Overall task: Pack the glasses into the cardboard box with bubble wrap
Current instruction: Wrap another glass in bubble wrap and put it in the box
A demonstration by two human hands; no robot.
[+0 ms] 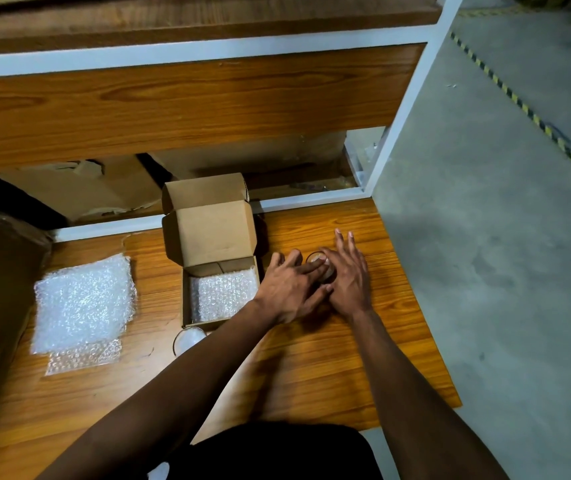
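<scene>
Both hands, left [291, 289] and right [348, 275], cup a round clear glass [318, 266], fingers spread, on woodgrain table [312, 358]. Open cardboard box [214, 251] beside holds knobbly bubble wrap [223, 294].

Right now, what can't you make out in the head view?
- Glass between the hands: the left hand and right hand cover its sides; only part of the rim shows, so the grip is unclear.
- Second glass: the left forearm cuts off its right side.
- Cardboard box: bubble wrap lining hides the floor.
- Bubble wrap sheets: count unclear, they overlap.
</scene>
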